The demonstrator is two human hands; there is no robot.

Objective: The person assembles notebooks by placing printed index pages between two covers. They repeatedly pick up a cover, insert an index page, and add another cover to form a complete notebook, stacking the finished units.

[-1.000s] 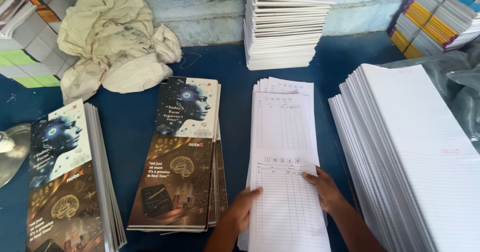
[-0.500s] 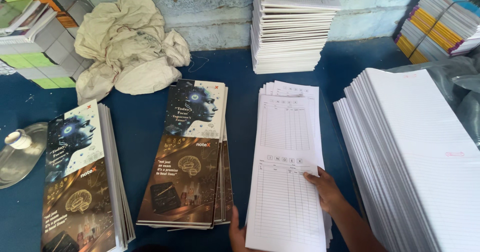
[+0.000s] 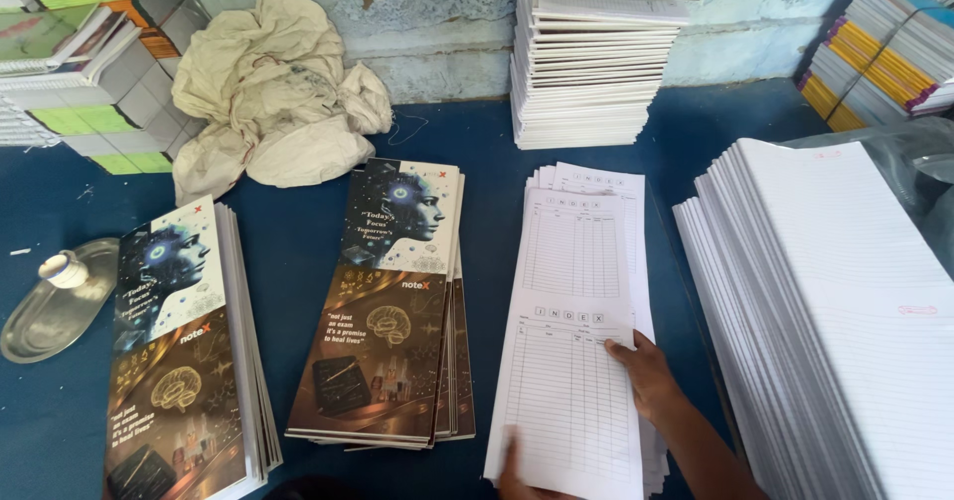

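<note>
White ruled index sheets (image 3: 581,351), thin, light and floppy, are pinned flat by the right hand (image 3: 648,373); the left hand (image 3: 517,465) is pressed open at their near edge, where lifting seems easiest.

White ruled index sheets with grey grid lines (image 3: 581,331); glossy dark brown-and-black printed covers with gold brain art (image 3: 388,311); deep blue tabletop (image 3: 298,251); crumpled cream cloth (image 3: 278,92); dull silver metal dish (image 3: 50,311).

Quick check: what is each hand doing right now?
Left hand: mostly out of frame, fingertips on the top ruled sheet; grip cannot be told.
Right hand: open, resting flat on the same sheet.
</note>
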